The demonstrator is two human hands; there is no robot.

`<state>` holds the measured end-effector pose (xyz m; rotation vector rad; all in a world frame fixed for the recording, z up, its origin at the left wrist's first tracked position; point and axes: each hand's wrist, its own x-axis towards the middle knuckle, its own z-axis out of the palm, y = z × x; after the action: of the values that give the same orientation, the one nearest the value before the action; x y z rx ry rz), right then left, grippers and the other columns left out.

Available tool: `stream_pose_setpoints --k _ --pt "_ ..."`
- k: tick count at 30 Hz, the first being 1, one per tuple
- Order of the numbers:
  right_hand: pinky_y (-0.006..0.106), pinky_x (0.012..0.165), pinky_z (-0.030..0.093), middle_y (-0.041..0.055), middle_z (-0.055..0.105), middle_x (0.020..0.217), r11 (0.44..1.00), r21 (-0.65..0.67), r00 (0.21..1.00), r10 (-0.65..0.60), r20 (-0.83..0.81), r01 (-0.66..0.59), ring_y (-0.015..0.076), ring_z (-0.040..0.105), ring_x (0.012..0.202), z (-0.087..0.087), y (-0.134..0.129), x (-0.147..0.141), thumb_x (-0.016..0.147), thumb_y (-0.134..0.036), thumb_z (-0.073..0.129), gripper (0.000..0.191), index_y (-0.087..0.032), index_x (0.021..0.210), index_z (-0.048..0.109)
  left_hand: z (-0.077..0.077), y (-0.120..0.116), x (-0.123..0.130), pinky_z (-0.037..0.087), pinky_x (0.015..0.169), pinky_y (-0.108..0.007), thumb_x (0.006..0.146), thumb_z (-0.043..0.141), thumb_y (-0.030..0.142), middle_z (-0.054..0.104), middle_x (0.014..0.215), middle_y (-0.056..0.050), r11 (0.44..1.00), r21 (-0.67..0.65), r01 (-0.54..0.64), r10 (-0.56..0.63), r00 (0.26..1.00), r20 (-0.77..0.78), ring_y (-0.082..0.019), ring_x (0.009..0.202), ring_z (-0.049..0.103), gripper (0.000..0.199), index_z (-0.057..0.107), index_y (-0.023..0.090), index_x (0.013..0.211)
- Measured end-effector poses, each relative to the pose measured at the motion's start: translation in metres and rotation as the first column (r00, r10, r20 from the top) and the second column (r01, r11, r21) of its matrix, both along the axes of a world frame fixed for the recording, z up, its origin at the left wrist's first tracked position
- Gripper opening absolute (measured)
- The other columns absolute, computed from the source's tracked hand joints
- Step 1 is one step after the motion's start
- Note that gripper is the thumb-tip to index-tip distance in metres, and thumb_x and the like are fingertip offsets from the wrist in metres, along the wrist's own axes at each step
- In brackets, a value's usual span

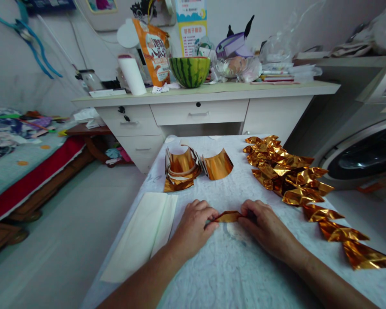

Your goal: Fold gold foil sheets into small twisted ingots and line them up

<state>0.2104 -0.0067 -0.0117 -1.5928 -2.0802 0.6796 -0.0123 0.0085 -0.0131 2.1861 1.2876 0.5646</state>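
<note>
A small piece of folded gold foil paper [228, 217] lies low over the cloth-covered table, stretched between both hands. My left hand [196, 221] pinches its left end, and my right hand [260, 221] grips the right end. Beyond them are curled gold sheets [181, 165] in a loose stack, with one curved gold sheet [218, 165] beside it. Folded gold pieces with pointed ends [300, 195] form a long pile at the right. White paper sheets [140, 236] lie flat to the left of my left hand.
The table [218, 274] has a pale cloth. Behind it stands a white desk [199, 112] with a watermelon-patterned bowl [189, 72], an orange pouch [153, 53] and a white roll [131, 75]. A washing machine [366, 141] is at right, a bed [25, 159] at left.
</note>
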Motion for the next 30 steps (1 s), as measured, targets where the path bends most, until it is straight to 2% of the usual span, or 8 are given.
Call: stream_pose_setpoints --k 7,15,19,23,27,30 --pt "0.036 0.076 0.039 0.0029 0.064 0.084 0.998 0.003 0.988 0.062 -0.139 -0.063 0.0222 0.056 0.084 0.003 -0.001 0.003 0.091 -0.024 0.050 0.013 -0.023 0.090 0.064 0.004 -0.001 0.002 0.038 0.076 -0.029 0.086 0.064 0.019 0.062 0.082 -0.001 1.000 -0.011 0.019 -0.017 0.994 0.104 -0.019 0.086 0.055 0.005 0.065 0.018 0.081" --pt "0.033 0.071 0.040 0.0025 0.061 0.079 0.995 0.024 0.987 0.099 -0.125 -0.097 0.0209 0.056 0.080 0.008 -0.003 -0.003 0.092 -0.024 0.049 0.014 -0.022 0.082 0.059 0.010 -0.006 0.004 0.034 0.068 -0.026 0.090 0.054 0.020 0.055 0.064 0.002 0.998 -0.066 -0.007 0.018 0.985 0.173 -0.014 0.071 0.054 0.027 0.053 0.017 0.063" --pt "0.032 0.067 0.038 0.0020 0.057 0.073 0.997 -0.002 0.993 0.082 -0.085 -0.082 0.0204 0.054 0.075 0.010 -0.006 -0.008 0.091 -0.028 0.054 0.019 -0.021 0.074 0.056 0.011 -0.008 0.007 0.033 0.067 -0.025 0.088 0.054 0.020 0.052 0.063 0.003 0.996 -0.090 -0.023 0.039 0.983 0.179 -0.014 0.069 0.052 0.028 0.050 0.017 0.061" --pt "0.032 0.068 0.037 0.0027 0.058 0.074 0.997 -0.014 0.992 0.080 -0.100 -0.081 0.0206 0.054 0.076 0.009 -0.007 -0.011 0.092 -0.029 0.053 0.020 -0.020 0.075 0.057 0.009 -0.009 0.013 0.032 0.064 -0.024 0.081 0.062 0.021 0.054 0.067 0.004 0.988 -0.146 -0.042 0.072 0.977 0.203 -0.013 0.068 0.050 0.014 0.056 0.018 0.068" --pt "0.032 0.067 0.037 0.0018 0.059 0.073 0.993 -0.038 0.988 0.104 -0.111 -0.109 0.0198 0.054 0.075 0.011 -0.007 -0.015 0.092 -0.030 0.055 0.020 -0.020 0.075 0.058 0.006 -0.008 0.015 0.026 0.057 -0.024 0.079 0.061 0.023 0.043 0.059 0.005 0.984 -0.170 -0.062 0.094 0.977 0.192 -0.011 0.060 0.042 0.028 0.045 0.017 0.058" --pt "0.032 0.068 0.037 0.0012 0.058 0.071 0.989 -0.046 0.984 0.136 -0.112 -0.142 0.0194 0.053 0.075 0.013 -0.007 -0.015 0.091 -0.032 0.058 0.021 -0.021 0.074 0.058 0.006 -0.009 0.015 0.024 0.054 -0.023 0.081 0.058 0.026 0.037 0.057 0.006 0.974 -0.221 -0.055 0.108 0.966 0.235 -0.010 0.057 0.038 0.030 0.042 0.018 0.057"
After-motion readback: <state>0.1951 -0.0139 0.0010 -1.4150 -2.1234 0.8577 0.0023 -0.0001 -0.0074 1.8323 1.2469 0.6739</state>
